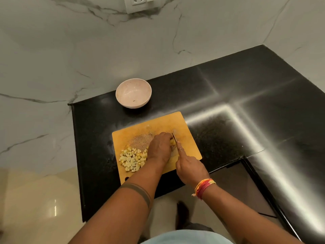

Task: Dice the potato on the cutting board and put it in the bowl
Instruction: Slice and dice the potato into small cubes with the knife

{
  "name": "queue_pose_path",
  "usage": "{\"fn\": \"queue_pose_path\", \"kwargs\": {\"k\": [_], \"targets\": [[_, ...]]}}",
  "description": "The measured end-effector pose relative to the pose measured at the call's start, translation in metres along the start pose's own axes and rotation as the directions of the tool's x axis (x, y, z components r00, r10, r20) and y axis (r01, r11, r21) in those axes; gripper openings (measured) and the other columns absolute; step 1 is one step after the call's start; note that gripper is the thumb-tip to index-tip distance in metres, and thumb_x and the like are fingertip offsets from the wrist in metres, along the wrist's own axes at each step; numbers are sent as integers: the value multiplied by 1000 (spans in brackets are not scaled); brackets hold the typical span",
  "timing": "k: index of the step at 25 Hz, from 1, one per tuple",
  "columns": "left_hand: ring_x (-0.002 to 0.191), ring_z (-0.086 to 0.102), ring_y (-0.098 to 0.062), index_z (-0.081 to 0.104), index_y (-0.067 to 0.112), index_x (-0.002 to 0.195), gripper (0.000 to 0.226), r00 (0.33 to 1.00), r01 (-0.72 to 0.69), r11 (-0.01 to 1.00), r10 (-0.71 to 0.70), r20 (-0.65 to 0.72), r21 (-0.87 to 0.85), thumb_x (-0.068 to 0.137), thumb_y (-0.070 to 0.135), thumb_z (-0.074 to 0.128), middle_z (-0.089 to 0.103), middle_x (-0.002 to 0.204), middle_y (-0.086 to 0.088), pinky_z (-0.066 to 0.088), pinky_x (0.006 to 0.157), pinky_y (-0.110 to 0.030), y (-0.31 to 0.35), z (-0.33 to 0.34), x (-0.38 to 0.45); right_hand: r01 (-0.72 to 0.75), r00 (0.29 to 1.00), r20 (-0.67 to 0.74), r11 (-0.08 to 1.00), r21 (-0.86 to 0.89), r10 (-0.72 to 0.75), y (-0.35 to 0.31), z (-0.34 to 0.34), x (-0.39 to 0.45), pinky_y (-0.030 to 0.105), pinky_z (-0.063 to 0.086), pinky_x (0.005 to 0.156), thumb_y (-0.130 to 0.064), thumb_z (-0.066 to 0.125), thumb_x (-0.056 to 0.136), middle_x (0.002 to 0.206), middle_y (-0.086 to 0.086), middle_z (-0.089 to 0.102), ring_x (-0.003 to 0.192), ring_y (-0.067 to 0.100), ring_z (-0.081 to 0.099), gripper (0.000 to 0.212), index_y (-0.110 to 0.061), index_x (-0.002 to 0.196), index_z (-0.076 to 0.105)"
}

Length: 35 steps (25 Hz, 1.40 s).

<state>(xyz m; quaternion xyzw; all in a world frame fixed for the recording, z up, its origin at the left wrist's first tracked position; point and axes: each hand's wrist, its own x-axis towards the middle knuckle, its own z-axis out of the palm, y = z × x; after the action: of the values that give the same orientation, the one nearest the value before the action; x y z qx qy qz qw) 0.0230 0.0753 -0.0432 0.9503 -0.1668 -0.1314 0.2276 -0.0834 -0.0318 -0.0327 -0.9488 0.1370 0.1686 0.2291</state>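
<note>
An orange cutting board (186, 124) lies on the black counter. A heap of several pale yellow potato dice (132, 159) sits on its near left part. My left hand (159, 148) presses down on a remaining piece of potato (172, 142), mostly hidden under the fingers. My right hand (190, 169) grips a knife (174, 137) by the handle, forefinger along its back, the blade resting against the right side of that piece. A pinkish-white bowl (133, 93) stands behind the board at the counter's back, holding only a tiny speck.
The black counter (246, 106) stretches right and wraps around an inset recess (242, 187) at the near right. A marble wall stands behind, with a socket plate (140, 3) at the top. The counter's left edge drops to a cream floor (35, 199).
</note>
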Motion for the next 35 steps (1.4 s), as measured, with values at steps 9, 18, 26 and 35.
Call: {"fn": "queue_pose_path", "kwargs": {"k": [9,18,26,35], "targets": [[68,63,-14,70,26,86,23,986,164,986,-164,-8,-35,89,12,52,68,78,8,55,64,-31,12,-4,-1,99,995,15,994,-49,-99,3,-1,34,37,35,58,-27,32,105,87,13,67,65,32,53,69,-20,163,-4],[88,68,-19,73,27,114,32,980,196,981,-196,21,9,89,7,66,73,101,4,58,80,-37,18,-5,3,83,994,85,992,-92,-75,20,8,-10,32,28,43,-22,38,102,66,-3,49,49,15,44,82,-25,158,-22],[91,67,-14,70,28,122,33,972,235,971,-236,-13,-39,93,12,66,74,100,5,57,86,-36,16,-4,-1,74,993,91,997,24,-76,33,6,-34,34,27,45,-24,35,101,70,-2,58,53,18,48,77,-27,161,-13],[70,61,11,75,28,112,28,955,269,944,-287,-74,-190,93,10,66,74,97,13,50,76,-9,13,2,-10,119,993,17,991,61,-120,8,-5,8,39,38,56,-24,35,101,71,2,55,60,26,52,72,-27,163,-1]]}}
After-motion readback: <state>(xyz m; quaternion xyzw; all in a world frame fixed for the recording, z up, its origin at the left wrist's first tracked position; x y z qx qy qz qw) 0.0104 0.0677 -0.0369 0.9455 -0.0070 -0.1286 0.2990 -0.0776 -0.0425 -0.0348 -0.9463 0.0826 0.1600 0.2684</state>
